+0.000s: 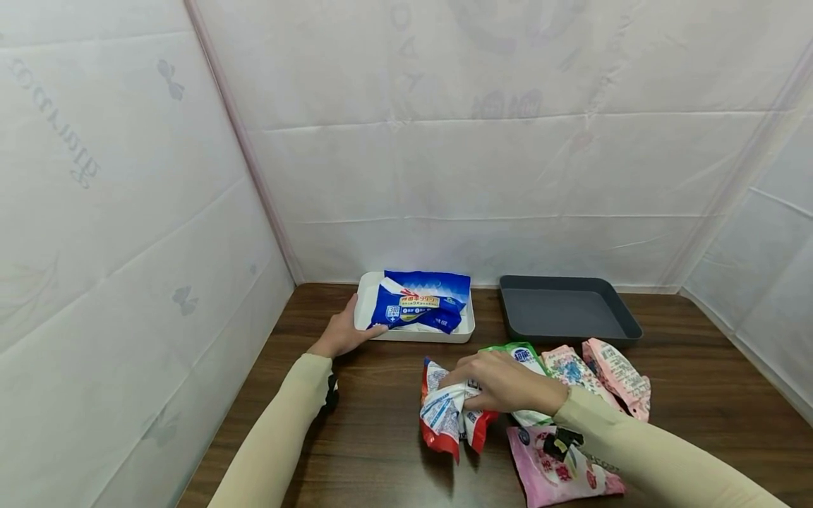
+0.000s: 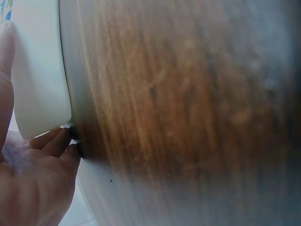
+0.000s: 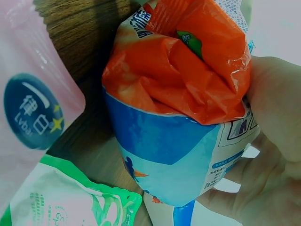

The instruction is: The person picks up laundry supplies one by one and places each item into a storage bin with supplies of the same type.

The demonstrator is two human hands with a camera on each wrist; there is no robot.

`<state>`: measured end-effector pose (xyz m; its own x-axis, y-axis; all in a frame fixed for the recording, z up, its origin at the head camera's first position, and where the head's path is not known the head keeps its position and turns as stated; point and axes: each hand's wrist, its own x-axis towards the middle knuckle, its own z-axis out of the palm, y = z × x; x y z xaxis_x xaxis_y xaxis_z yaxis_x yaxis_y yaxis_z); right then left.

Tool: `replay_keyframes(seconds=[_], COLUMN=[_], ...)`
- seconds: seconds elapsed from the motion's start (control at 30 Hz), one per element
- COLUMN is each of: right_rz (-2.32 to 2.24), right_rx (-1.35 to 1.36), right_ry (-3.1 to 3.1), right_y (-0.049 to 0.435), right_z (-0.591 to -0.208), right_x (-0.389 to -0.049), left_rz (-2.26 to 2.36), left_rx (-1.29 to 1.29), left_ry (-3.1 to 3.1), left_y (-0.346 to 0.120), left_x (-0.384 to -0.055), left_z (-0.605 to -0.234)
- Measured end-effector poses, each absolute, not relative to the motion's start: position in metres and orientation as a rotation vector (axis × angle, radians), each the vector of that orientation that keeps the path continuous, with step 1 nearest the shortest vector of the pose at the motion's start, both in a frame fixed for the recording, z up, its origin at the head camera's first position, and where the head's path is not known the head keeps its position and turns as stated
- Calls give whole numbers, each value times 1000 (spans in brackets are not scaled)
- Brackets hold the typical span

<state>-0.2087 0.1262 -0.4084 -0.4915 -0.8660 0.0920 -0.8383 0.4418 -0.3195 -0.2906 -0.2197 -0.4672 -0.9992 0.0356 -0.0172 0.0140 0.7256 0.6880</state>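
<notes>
- Brown tabletop (image 1: 375, 437): spread left hand (image 1: 345, 333) is touching a white tray (image 1: 422, 338).
- Inside, blue packaging (image 1: 422, 300) is reading "99.9".
- In front of the tray, right hand (image 1: 508, 381) is gripping a red-white packet (image 1: 442, 416).
- Farther right, pink packaging (image 3: 35, 101) is reading "Lvbai".

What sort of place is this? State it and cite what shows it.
Probably a makeshift indoor booth, perhaps for recording handwork: pale printed sheeting rises on three sides of a wood-grain table, where a white tray sits near the back.

3 wht walls (image 1: 495, 169), faint prints (image 1: 170, 79), dk wood tbl (image 1: 375, 437)
</notes>
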Motion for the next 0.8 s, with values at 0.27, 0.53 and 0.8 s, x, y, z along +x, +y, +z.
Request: replay_keyframes(seconds=[0.27,0.53,0.8], right_rz=[-527,-551,-510], right_rx=[-1543,-1545,-1567], right_ry=[2582,2572,2623], right_y=[127,127,129], right_z=[-405,-393,-385], right_x=[-208,-210,-212], left_rz=[1146,1135,1139], left_rx=[27,29,32], left_ry=[2892,2891,2895], left_y=[-219,-221,-220], left_x=[-290,-291,-291], left_z=[-468,-470,-469])
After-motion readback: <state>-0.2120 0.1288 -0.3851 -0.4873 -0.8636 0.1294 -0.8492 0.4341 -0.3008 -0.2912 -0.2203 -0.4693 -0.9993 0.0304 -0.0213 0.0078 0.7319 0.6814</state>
